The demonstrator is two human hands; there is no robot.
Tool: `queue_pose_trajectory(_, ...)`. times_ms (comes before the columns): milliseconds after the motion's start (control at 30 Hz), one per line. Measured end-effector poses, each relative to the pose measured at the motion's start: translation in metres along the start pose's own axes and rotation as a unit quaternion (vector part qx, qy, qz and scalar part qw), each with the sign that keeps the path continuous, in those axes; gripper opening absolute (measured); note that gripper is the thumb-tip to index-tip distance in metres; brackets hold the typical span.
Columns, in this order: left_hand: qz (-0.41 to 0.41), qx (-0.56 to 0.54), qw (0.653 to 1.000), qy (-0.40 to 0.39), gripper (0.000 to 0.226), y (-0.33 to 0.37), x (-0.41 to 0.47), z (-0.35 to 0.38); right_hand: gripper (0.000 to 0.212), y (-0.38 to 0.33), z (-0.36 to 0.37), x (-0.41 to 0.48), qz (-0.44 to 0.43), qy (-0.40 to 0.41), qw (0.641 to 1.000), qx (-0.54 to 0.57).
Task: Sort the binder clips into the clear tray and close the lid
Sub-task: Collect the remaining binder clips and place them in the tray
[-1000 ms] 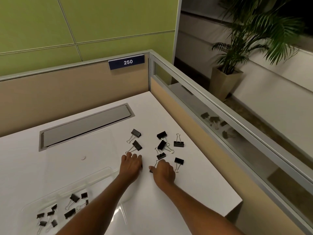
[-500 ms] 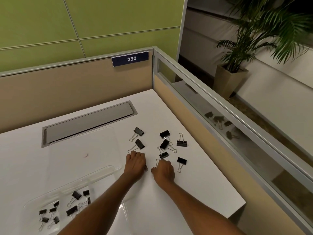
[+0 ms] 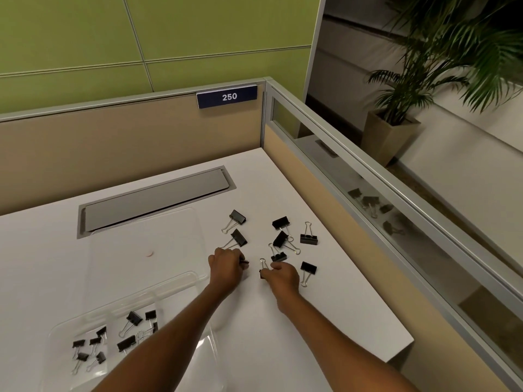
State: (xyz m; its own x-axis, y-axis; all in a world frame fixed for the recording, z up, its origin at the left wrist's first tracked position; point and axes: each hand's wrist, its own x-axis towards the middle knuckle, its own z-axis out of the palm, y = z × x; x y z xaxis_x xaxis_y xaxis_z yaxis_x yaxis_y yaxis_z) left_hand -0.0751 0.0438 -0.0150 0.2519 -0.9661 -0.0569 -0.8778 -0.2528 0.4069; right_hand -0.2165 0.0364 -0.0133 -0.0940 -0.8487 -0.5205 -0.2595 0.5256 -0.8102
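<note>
Binder clips are split in two groups on the white desk (image 3: 325, 321): some already dropped in the clear tray (image 3: 65, 332) at the near left, the rest loose on the desktop further out to the right. Tray's see-through lid (image 3: 141, 250) is folded back flat on the desk behind it, so it is open for filling and not yet closed. Both forearms reach past the tray to the loose pile, likely to grab two at once and save trips. Left hand (image 3: 226, 268) is curled, fingers together pinching a small dark clip (image 3: 244, 262) that only just pokes out; most of it is hidden. Right hand (image 3: 283, 277) is curled too, fingertips clamped on a clip (image 3: 262, 271) whose wire loop sticks up beyond the knuckles. Seven loose clips (image 3: 280, 239) lie scattered just beyond the hands, well apart from the tray, one (image 3: 308, 267) just beside the right hand. Tray clips (image 3: 126, 342) lie in a loose heap; partitions faintly visible, can't tell which compartment. Job looks roughly half done.
</note>
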Motion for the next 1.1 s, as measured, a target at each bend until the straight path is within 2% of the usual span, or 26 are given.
queue_pose_trajectory(100,-0.017,-0.03,0.999,0.011,0.009,-0.002,0.0,-0.012,0.023,-0.008,0.0,0.001,0.044,-0.073,0.986,0.14)
queue_pose_trajectory(200,-0.029,-0.049,0.998,0.02,0.006,-0.006,-0.002,-0.026,0.027,-0.022,0.0,-0.003,0.038,-0.11,0.983,0.143)
queue_pose_trajectory(300,-0.068,-0.081,0.993,0.047,0.009,-0.007,-0.009,-0.042,0.024,-0.034,0.006,-0.008,0.034,-0.115,0.979,0.167)
queue_pose_trajectory(400,-0.089,-0.114,0.987,0.064,0.009,-0.013,-0.02,-0.058,0.021,-0.042,0.015,-0.018,0.031,-0.157,0.967,0.198)
queue_pose_trajectory(633,-0.111,-0.13,0.98,0.105,0.006,-0.047,-0.052,-0.087,0.026,-0.049,0.042,-0.046,-0.008,-0.196,0.969,0.148)
queue_pose_trajectory(867,-0.14,-0.145,0.97,0.137,0.004,-0.091,-0.101,-0.1,0.029,-0.045,0.072,-0.083,-0.002,-0.236,0.965,0.116)
queue_pose_trajectory(967,-0.148,-0.133,0.971,0.135,0.004,-0.108,-0.123,-0.1,0.031,-0.041,0.084,-0.1,-0.021,-0.237,0.97,0.043)
queue_pose_trajectory(1100,-0.168,-0.111,0.97,0.138,0.004,-0.129,-0.15,-0.101,0.022,-0.033,0.102,-0.121,-0.068,-0.223,0.971,-0.05)
